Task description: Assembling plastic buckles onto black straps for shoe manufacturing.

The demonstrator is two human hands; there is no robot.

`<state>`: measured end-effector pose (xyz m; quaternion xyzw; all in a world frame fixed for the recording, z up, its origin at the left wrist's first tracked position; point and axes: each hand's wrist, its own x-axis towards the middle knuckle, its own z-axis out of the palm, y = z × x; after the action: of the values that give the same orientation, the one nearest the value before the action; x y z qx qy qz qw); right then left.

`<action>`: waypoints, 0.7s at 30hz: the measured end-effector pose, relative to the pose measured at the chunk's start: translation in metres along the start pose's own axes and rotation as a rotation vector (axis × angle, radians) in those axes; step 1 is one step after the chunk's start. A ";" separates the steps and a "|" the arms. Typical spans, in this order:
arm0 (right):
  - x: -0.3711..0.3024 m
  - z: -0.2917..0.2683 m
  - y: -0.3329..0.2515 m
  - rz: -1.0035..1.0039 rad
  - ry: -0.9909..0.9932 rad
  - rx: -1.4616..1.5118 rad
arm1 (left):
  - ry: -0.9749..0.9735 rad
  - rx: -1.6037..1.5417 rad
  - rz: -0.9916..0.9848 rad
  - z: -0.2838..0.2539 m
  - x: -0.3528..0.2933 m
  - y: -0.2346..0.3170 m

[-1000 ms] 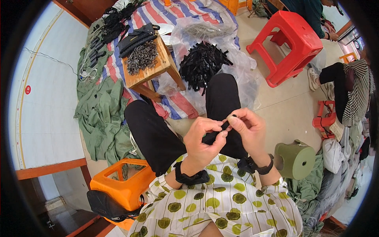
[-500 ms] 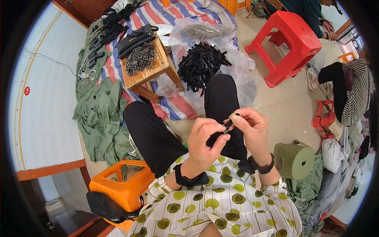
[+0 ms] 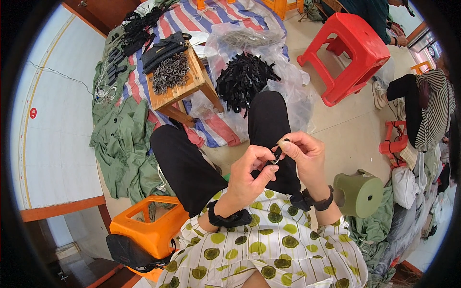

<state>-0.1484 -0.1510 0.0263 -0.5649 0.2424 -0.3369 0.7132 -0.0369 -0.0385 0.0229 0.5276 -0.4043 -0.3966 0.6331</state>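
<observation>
Head view: left hand [image 3: 249, 175] and right hand [image 3: 302, 153], each grip clenched on small black clip [image 3: 277, 154].

Informal assembly workshop: heap of black parts [image 3: 244, 79] on plastic sheet, low wooden bench [image 3: 180, 86], stools.

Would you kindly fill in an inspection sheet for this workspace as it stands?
Surface: small wooden stool bearing a heap of small metal springs.
Job's things: small black plastic clip, pinched between both hands.
Clutter: pile of black clips on clear plastic sheet; green fabric; orange plastic stool; red plastic stool.
Hands: left hand and right hand close together over the lap.
Cables: thin wire on floor.
Surroundings: another seated person.
</observation>
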 end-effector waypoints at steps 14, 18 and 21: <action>0.002 0.001 -0.005 -0.057 -0.038 -0.032 | 0.204 0.290 0.177 0.010 -0.006 -0.002; 0.002 0.001 -0.007 -0.066 -0.035 -0.065 | 0.078 0.017 0.008 0.009 -0.005 -0.003; 0.002 0.002 -0.008 -0.038 -0.028 -0.072 | 0.149 -0.096 -0.001 0.014 -0.004 -0.004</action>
<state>-0.1470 -0.1519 0.0345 -0.5992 0.2336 -0.3336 0.6893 -0.0520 -0.0398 0.0204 0.5248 -0.3366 -0.3754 0.6858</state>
